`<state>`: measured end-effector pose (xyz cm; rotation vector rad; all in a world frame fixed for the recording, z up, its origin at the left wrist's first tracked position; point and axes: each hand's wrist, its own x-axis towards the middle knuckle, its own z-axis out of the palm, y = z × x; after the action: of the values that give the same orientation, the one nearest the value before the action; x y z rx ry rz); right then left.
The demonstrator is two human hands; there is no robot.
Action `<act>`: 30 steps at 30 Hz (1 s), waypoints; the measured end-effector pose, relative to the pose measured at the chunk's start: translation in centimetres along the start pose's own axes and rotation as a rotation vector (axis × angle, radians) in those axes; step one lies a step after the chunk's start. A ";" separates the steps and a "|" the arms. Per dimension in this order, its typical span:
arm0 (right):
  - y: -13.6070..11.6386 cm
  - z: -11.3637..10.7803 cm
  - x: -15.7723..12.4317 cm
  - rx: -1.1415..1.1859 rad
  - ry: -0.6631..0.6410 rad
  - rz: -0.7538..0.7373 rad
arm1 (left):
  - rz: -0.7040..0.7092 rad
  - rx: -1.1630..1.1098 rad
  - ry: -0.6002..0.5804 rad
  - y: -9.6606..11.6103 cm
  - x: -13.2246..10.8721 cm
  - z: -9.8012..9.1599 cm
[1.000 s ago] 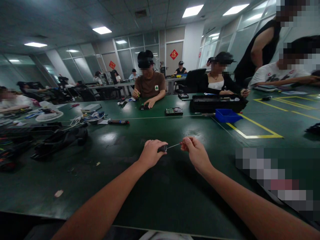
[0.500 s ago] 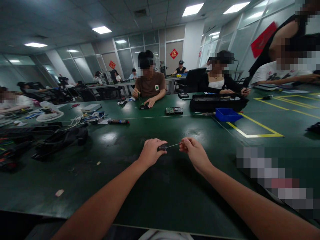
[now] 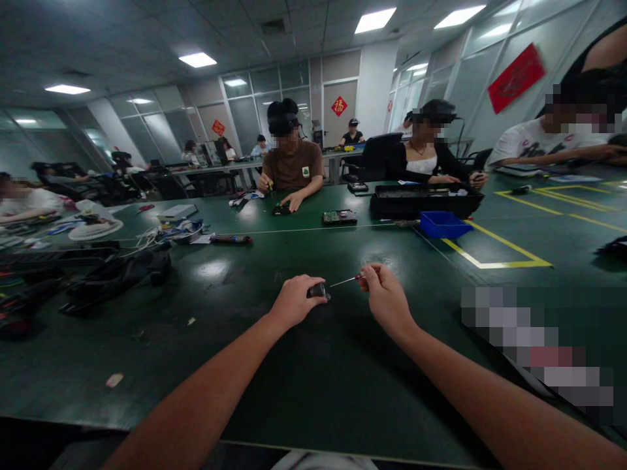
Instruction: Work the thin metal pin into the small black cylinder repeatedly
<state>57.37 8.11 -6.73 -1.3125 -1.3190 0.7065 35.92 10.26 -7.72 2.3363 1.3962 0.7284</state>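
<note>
My left hand (image 3: 294,300) is closed around a small dark cylindrical part (image 3: 318,290), whose end faces right; its exact kind is not clear. In my right hand (image 3: 385,290) is a thin screwdriver (image 3: 347,281) with a reddish handle, pinched between thumb and fingers. The metal shaft points left, and its tip stands a little apart from the dark part. Both hands are just above the green table (image 3: 294,385). My fingers hide much of the dark part and most of the screwdriver handle.
Across the table, a circuit board assembly (image 3: 339,217), a blue bin (image 3: 445,225) and a long black casing (image 3: 425,201) lie near co-workers. A pen-like tool (image 3: 231,239), cables (image 3: 159,236) and a black bag-like item (image 3: 120,277) are at left. Yellow tape (image 3: 514,264) marks the right.
My right hand has drawn slightly right, pulling the screwdriver tip away from the dark part. More of the reddish handle shows now. My left hand has barely moved.
</note>
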 end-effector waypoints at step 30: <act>-0.7 -0.2 -0.1 0.066 0.039 -0.021 | 0.026 0.171 -0.226 0.8 1.7 -0.1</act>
<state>57.33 7.76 -6.03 -1.2521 -1.2664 0.7002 37.08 11.41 -6.80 2.4794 1.3769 0.3490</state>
